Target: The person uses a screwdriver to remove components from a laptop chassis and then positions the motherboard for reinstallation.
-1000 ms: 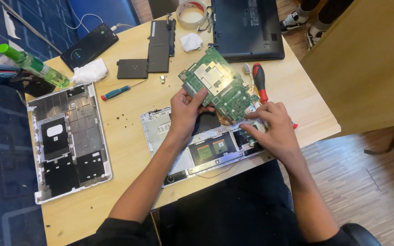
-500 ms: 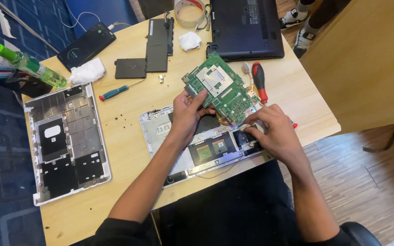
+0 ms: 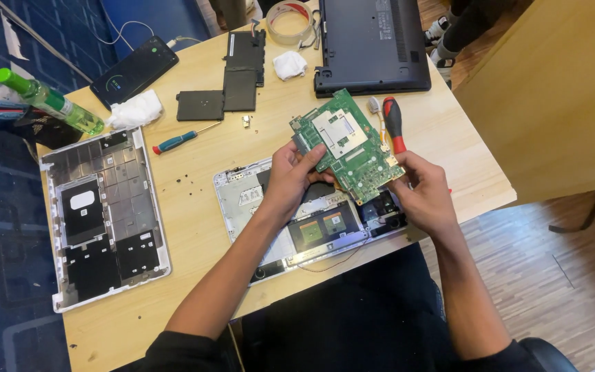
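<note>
Gripping a green circuit board (image 3: 349, 146) from both sides, the person holds it tilted above the opened laptop base (image 3: 290, 220) that lies near the front edge of the wooden table (image 3: 187, 289). The left hand (image 3: 290, 176) closes its fingers and thumb on the board's left edge; the right hand (image 3: 425, 193) pinches the lower right corner, fingers curled narrow around it. The board is lifted clear of the base, whose speakers and dark trackpad plate show under it.

Just behind the board, toward the right edge of the table, lies a screwdriver with a red and black handle (image 3: 394, 124), with a small white brush head (image 3: 374, 105) beside it. A closed dark laptop (image 3: 373, 41) sits at the back edge, a roll of clear tape (image 3: 292, 21) and a crumpled white cloth (image 3: 289, 65) to its left. Two flat black battery parts (image 3: 232, 86) lie in the back middle, near a black phone (image 3: 134, 69) on a cable. A second white cloth (image 3: 136, 110) and a green spray bottle (image 3: 49, 102) sit at the back left corner. A blue-handled screwdriver (image 3: 177, 141) lies left of centre, and a white keyboard cover (image 3: 101, 213), turned underside up, runs along the left edge. Small screws dot the wood between them.
</note>
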